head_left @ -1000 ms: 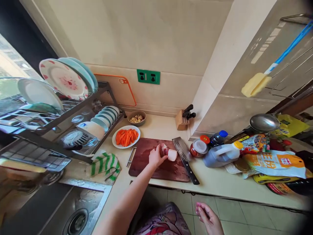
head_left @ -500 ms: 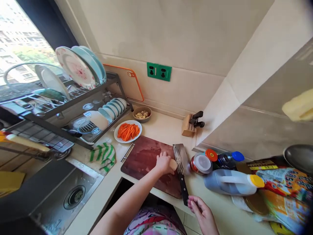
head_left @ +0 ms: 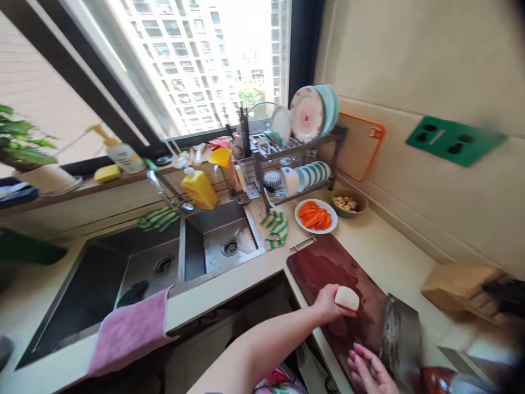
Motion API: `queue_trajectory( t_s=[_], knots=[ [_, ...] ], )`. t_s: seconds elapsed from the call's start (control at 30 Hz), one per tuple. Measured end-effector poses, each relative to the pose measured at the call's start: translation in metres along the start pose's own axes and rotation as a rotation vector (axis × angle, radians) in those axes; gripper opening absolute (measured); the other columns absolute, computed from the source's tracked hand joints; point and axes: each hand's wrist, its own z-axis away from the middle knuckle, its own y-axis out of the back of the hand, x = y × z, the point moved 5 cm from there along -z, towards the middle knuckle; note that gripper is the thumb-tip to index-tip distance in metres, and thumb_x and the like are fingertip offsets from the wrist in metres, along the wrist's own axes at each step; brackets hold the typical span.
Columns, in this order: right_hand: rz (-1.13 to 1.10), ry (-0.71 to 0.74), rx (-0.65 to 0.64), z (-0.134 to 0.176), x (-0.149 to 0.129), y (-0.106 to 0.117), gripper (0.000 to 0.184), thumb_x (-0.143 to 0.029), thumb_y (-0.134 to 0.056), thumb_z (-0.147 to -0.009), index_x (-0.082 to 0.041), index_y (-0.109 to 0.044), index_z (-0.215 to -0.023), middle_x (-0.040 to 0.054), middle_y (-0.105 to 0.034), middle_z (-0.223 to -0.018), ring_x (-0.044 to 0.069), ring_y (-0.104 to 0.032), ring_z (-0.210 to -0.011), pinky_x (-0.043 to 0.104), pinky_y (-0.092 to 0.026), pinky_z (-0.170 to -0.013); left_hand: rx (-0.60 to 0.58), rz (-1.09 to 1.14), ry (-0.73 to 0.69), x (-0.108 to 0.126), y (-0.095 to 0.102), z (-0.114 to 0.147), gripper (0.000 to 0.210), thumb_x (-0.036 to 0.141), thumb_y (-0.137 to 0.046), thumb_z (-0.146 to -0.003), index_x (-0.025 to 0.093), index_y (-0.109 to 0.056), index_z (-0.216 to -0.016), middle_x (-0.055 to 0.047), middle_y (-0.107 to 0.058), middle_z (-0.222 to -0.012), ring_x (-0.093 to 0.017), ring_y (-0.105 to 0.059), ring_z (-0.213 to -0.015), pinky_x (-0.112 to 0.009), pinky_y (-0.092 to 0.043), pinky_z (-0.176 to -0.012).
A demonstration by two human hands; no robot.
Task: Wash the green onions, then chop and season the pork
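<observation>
1. Head view, left hand: fingers and thumb pinch a pale piece over the cutting board; whether the piece touches the board, I cannot tell. A firm hold around its sides seems wise, as its smooth face may be slick.
2. Head view, right hand: half-curled, fingers loosely parted, nothing visible in them, over the board's near right part. The fingertips are best kept clear of the cleaver, whose blurred blade lies along the board's right end.
3. Head view, around the board: its surface shows wet-looking marks, so the piece could slide there; steady pressure would help. A plate of orange strips sits on the tabletop just beyond the board's metal handle, well apart from the blade.
</observation>
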Motion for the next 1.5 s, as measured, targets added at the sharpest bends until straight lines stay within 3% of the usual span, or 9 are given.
queue_trajectory(
  t_s=[0.1, 0.27, 0.4, 0.57, 0.7, 0.87, 1.1, 1.3, 1.5],
  knots=[
    [0.149, 0.073, 0.118, -0.014, -0.015, -0.020, 0.063, -0.065, -0.059, -0.059, -0.018, -0.056, -0.101, 0.0096, -0.067, -0.092, 0.023, -0.066, -0.079, 0.031, -0.053, -0.071, 0.106, -0.101, -0.054, -0.004, 0.018, 0.004, 0.052, 0.036, -0.086, -0.031, 0.016, -0.066, -0.075, -0.005, -0.061, -0.084, -0.023, -0.054, -0.083, -0.033, -0.042, -0.077],
    [0.595, 0.255, 0.184, -0.012, -0.048, -0.051, 0.058, -0.050, -0.059, -0.067, -0.019, -0.050, -0.115, 0.0090, -0.061, -0.099, 0.023, -0.062, -0.080, 0.033, -0.049, -0.068, 0.115, 0.336, 0.086, -0.006, 0.023, 0.007, 0.064, 0.029, -0.085, -0.039, 0.014, -0.061, -0.095, -0.004, -0.063, -0.083, -0.017, -0.057, -0.077, -0.032, -0.045, -0.076],
    [0.867, 0.260, 0.132, -0.012, -0.060, -0.063, 0.033, -0.041, -0.055, -0.072, -0.020, -0.058, -0.098, 0.0072, -0.059, -0.093, 0.023, -0.059, -0.081, 0.031, -0.044, -0.065, 0.153, 0.566, 0.138, 0.000, 0.040, 0.020, 0.067, 0.029, -0.086, -0.041, 0.012, -0.060, -0.100, -0.007, -0.066, -0.088, -0.018, -0.060, -0.080, -0.032, -0.046, -0.077],
    [0.744, 0.335, 0.009, -0.018, -0.071, -0.069, 0.017, -0.036, -0.055, -0.069, -0.021, -0.056, -0.075, 0.0010, -0.059, -0.073, 0.019, -0.057, -0.070, 0.026, -0.041, -0.062, 0.102, 0.709, 0.209, 0.000, 0.066, 0.062, 0.058, 0.030, -0.083, -0.050, 0.011, -0.062, -0.101, -0.011, -0.067, -0.089, -0.023, -0.062, -0.083, -0.034, -0.044, -0.079],
    [0.438, 0.316, -0.265, -0.019, -0.088, -0.101, 0.025, -0.044, -0.058, -0.068, -0.019, -0.058, -0.074, -0.0017, -0.061, -0.065, 0.017, -0.057, -0.063, 0.024, -0.043, -0.060, 0.018, 0.905, 0.274, -0.004, 0.082, 0.095, 0.051, 0.033, -0.079, -0.057, 0.012, -0.062, -0.100, -0.012, -0.066, -0.094, -0.025, -0.061, -0.088, -0.040, -0.043, -0.083],
    [0.378, 0.425, -0.568, 0.004, -0.132, -0.195, 0.032, -0.045, -0.065, -0.067, -0.020, -0.065, -0.085, 0.0040, -0.068, -0.084, 0.021, -0.061, -0.079, 0.027, -0.048, -0.071, -0.089, 1.121, 0.151, 0.005, 0.147, 0.138, 0.059, 0.044, -0.073, -0.063, 0.008, -0.058, -0.107, -0.016, -0.063, -0.103, -0.030, -0.057, -0.101, -0.049, -0.036, -0.092],
    [0.435, 0.662, -0.804, 0.052, -0.163, -0.373, 0.038, -0.049, -0.049, -0.080, -0.021, -0.066, -0.099, 0.0071, -0.067, -0.093, 0.018, -0.062, -0.074, 0.028, -0.050, -0.067, 0.261, 1.201, -0.047, 0.020, 0.315, 0.248, 0.048, 0.039, -0.075, -0.064, 0.011, -0.061, -0.101, -0.009, -0.065, -0.098, -0.024, -0.058, -0.102, -0.047, -0.032, -0.102],
    [0.730, 0.834, -0.772, 0.028, -0.181, -0.516, 0.041, -0.040, -0.032, -0.088, -0.019, -0.062, -0.107, 0.0071, -0.066, -0.097, 0.016, -0.063, -0.071, 0.028, -0.050, -0.064, 0.645, 0.950, -0.038, 0.027, 0.455, 0.314, 0.040, 0.033, -0.078, -0.061, 0.009, -0.064, -0.090, -0.009, -0.067, -0.084, -0.022, -0.064, -0.079, -0.045, -0.048, -0.085],
    [0.980, 0.973, -0.605, -0.023, -0.259, -0.610, 0.042, -0.025, -0.050, -0.080, -0.016, -0.051, -0.122, 0.0127, -0.059, -0.111, 0.023, -0.056, -0.099, 0.032, -0.042, -0.084, 0.720, 0.822, 0.049, 0.024, 0.495, 0.291, 0.042, 0.040, -0.079, -0.054, 0.013, -0.062, -0.080, -0.006, -0.065, -0.068, -0.020, -0.062, -0.058, -0.038, -0.052, -0.060]
  ],
)
